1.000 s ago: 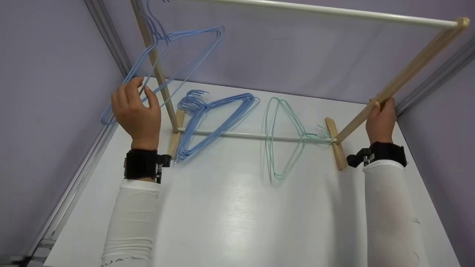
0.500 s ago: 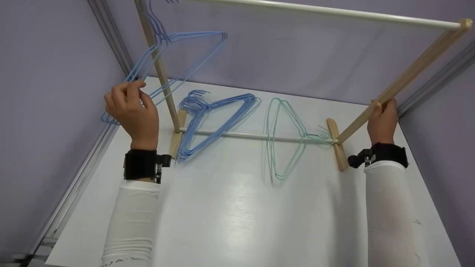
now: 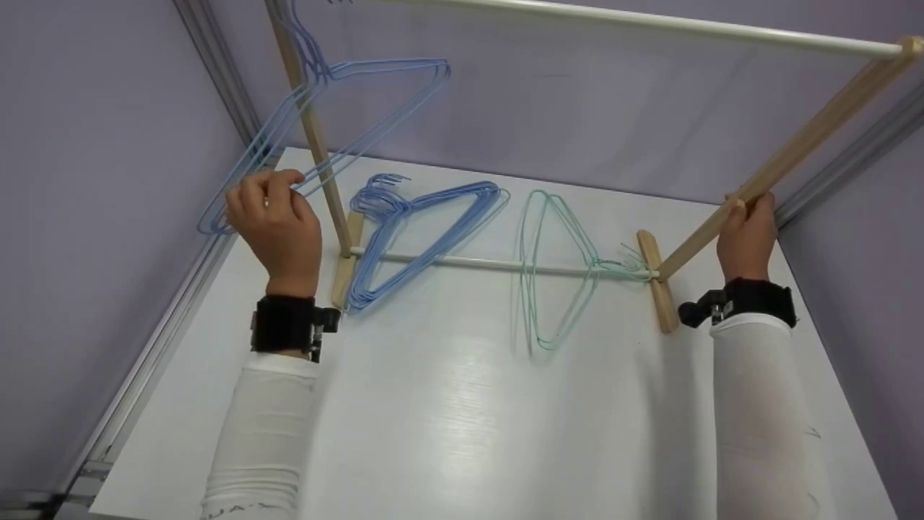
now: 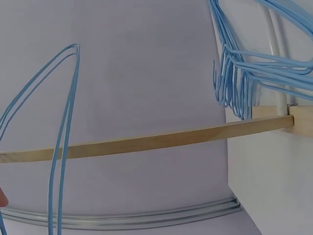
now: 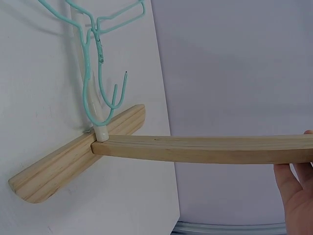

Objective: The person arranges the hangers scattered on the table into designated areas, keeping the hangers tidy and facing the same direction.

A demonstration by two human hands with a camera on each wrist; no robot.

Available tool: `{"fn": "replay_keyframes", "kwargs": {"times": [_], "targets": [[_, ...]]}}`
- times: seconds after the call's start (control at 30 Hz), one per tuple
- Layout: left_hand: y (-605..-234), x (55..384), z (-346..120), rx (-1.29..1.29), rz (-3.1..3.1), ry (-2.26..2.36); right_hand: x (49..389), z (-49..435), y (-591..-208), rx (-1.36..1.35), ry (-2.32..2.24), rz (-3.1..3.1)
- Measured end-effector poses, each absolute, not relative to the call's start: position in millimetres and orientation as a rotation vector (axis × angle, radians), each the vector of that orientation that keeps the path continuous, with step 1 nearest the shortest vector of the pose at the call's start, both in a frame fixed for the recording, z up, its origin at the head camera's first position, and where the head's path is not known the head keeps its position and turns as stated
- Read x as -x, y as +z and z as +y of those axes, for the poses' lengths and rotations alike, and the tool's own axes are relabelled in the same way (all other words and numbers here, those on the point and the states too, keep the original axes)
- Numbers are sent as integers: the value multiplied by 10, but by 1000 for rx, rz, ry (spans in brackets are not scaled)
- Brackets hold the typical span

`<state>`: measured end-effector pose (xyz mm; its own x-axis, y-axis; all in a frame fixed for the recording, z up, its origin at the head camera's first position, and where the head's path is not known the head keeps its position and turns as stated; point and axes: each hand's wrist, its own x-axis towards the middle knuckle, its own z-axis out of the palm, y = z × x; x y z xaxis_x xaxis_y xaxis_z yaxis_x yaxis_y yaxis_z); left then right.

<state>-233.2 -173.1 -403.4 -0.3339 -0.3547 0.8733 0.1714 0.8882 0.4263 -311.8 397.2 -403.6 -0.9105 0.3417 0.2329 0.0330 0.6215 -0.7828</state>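
Note:
Several blue wire hangers (image 3: 315,70) hang at the left of a wood-and-white clothes rack, their hooks partly out of frame. My left hand (image 3: 280,227) is at their lower wires, fingers loosely bent; some fingertips are hidden. In the left wrist view, only a fingertip (image 4: 2,198) shows beside the hanging blue hangers (image 4: 76,73). My right hand (image 3: 748,238) grips the rack's right wooden post (image 3: 790,159), thumb in front and fingers behind. The right wrist view shows this post (image 5: 205,149) rising from its foot, with the hand (image 5: 298,196) around it.
A pile of blue hangers (image 3: 390,209) lies across the rack's lower rod (image 3: 469,262) at left. Green hangers (image 3: 592,263) lie over its right end. The upper white rod (image 3: 650,23) spans overhead. Purple walls (image 3: 86,180) flank the white table (image 3: 433,433).
The hanging blue hangers have swung closer into line with each other. My left hand has shifted slightly down and right along their lower wires. My right hand keeps its grip on the post.

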Motion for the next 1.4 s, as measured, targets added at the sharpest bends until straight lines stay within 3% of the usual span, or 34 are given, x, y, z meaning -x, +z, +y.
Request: {"fn": "replay_keyframes", "kwargs": {"times": [0.83, 1.4], "targets": [[-4846, 2574, -1553, -6, -2441, -626, 3103, 3945, -4021, 286, 1193, -2472], [-5040, 2658, -1403, -52, -2866, -646, 3075, 3927, -4015, 304, 1218, -2510]]}}
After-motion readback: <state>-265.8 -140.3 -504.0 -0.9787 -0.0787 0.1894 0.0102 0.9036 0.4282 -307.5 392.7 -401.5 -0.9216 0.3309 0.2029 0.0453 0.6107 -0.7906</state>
